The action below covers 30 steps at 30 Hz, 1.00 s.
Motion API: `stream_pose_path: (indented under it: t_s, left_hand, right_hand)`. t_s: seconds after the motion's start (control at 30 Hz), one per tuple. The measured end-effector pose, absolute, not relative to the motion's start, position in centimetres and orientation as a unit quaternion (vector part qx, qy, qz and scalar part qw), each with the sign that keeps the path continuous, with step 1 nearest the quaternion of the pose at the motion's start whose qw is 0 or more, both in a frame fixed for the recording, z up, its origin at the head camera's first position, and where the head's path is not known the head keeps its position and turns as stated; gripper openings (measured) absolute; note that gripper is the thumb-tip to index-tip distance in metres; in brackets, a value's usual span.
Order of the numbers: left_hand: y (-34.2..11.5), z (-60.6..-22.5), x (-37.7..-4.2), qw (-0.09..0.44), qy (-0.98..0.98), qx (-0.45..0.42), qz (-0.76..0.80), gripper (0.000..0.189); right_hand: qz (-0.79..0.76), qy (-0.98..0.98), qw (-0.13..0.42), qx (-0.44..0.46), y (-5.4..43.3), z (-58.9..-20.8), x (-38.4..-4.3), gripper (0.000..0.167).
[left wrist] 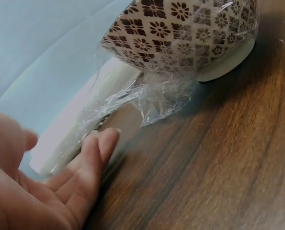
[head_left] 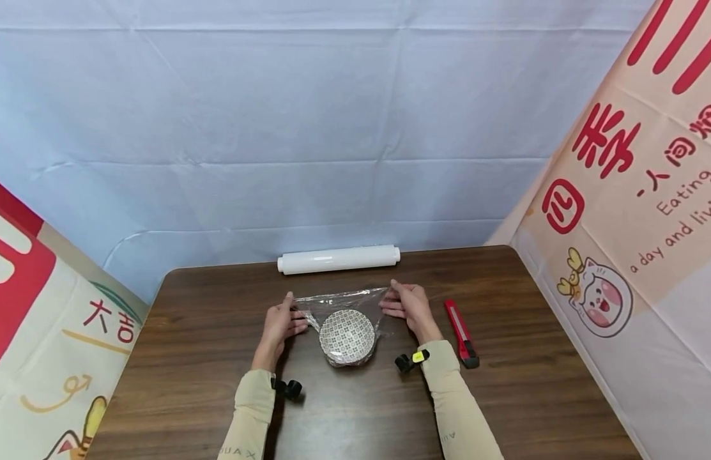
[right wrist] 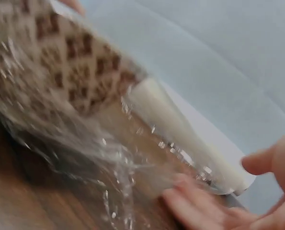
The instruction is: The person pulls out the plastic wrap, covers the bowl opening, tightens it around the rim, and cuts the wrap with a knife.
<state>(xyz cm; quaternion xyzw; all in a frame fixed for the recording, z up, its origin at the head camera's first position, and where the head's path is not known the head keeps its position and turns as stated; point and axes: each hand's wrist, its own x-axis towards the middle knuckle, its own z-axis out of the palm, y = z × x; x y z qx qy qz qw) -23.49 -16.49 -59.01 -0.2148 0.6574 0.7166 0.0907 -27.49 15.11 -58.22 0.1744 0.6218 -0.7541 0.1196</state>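
Note:
A bowl (head_left: 347, 337) with a brown flower pattern stands upright on the table, with clear plastic wrap (head_left: 338, 299) over its top and bunched around its side. Beyond the bowl, the wrap's far edge is stretched between both hands. My left hand (head_left: 280, 324) pinches its left corner, the other fingers (left wrist: 92, 153) held out straighter beneath. At the right corner, my right hand (head_left: 411, 308) pinches the wrap near the thumb tip. Loose, crumpled wrap (left wrist: 166, 98) hangs beside the bowl's foot in the left wrist view. The right wrist view is blurred.
A white roll of wrap (head_left: 339, 260) lies along the table's back edge. To the right of my right hand is a red utility knife (head_left: 462, 333). The brown wooden table (head_left: 183, 358) is bordered by a pale cloth backdrop (head_left: 263, 128) and printed side sheets.

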Motion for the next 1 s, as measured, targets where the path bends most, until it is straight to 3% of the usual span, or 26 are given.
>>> stream_pose_path:
  t_s: [0.13, 0.3, 0.43, 0.57, 0.67, 0.77, 0.9, 1.0]
  left_hand:
    - [-16.5, -58.9, -23.9, 0.108, 0.666, -0.2, 0.71, 0.049]
    - [-16.6, -58.9, -24.2, 0.096, 0.646, -0.21, 0.728, 0.04]
    - [-17.2, -58.6, -23.4, 0.058, 0.665, -0.222, 0.711, 0.052]
    - [-17.3, -57.5, -22.1, -0.044, 0.769, -0.207, 0.603, 0.057]
    - [-16.8, -56.5, -21.3, -0.137, 0.845, -0.126, 0.501, 0.049]
    - [-15.9, -55.8, -20.7, -0.18, 0.886, 0.02, 0.426, 0.045]
    - [-14.2, -55.8, -19.9, -0.148, 0.905, 0.179, 0.355, 0.053]
    - [-13.0, -56.2, -19.5, -0.099, 0.908, 0.227, 0.339, 0.058]
  right_hand:
    - [-0.744, 0.631, 0.15, 0.162, 15.2, -57.8, -27.0, 0.048]
    - [-0.728, 0.653, 0.12, 0.17, 15.7, -57.9, -26.9, 0.051]
    - [-0.604, 0.781, 0.044, 0.153, 16.3, -57.6, -25.8, 0.052]
    - [-0.467, 0.879, -0.06, 0.074, 16.1, -56.5, -23.9, 0.05]
    - [-0.436, 0.894, -0.097, -0.045, 15.3, -55.8, -22.8, 0.049]
    - [-0.407, 0.894, -0.106, -0.152, 14.2, -55.8, -22.1, 0.056]
    - [-0.382, 0.885, -0.09, -0.25, 12.7, -56.5, -21.8, 0.068]
    - [-0.372, 0.88, -0.072, -0.287, 11.8, -57.1, -21.8, 0.069]
